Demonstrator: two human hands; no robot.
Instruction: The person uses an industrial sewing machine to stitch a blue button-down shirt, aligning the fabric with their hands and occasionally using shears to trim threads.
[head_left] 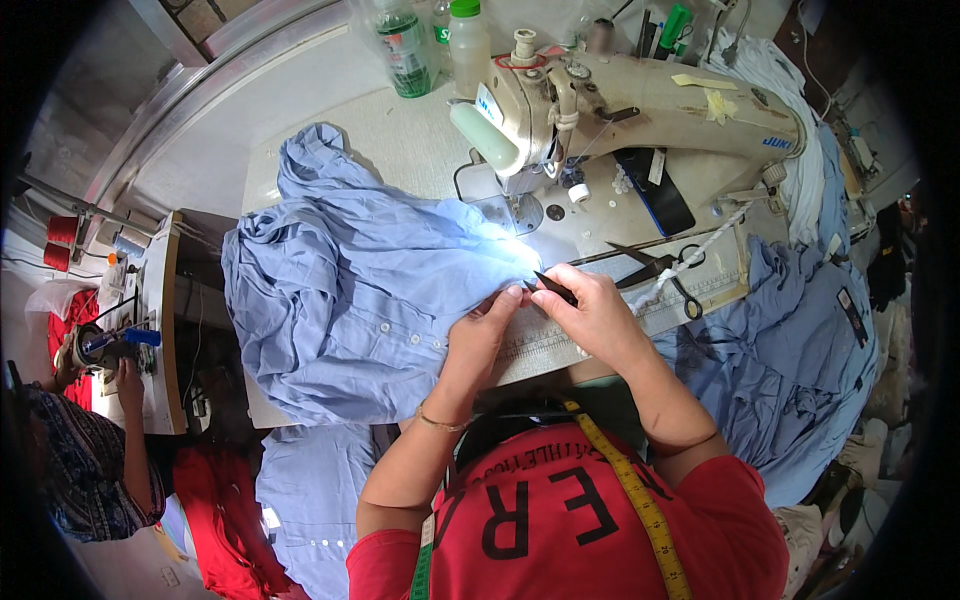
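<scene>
A light blue button-up shirt (340, 280) lies spread over the sewing table, its right edge drawn in under the bright lamp light. My left hand (480, 332) pinches that edge between thumb and fingers. In my right hand (597, 312) is a pair of small black thread snips (556, 288), the blade tips pointing at the fabric beside my left thumb. Both hands are close together in front of the sewing machine (670, 95), just below its needle area. Several white buttons show along the shirt's placket.
Black scissors (660, 272) lie to the right, by a phone (657, 190) and a long ruler (705, 290). Bottles (469, 45) stand behind. More blue garments (780, 350) hang at the right; others (312, 490) lie lower left. A person (85, 450) works at the far left.
</scene>
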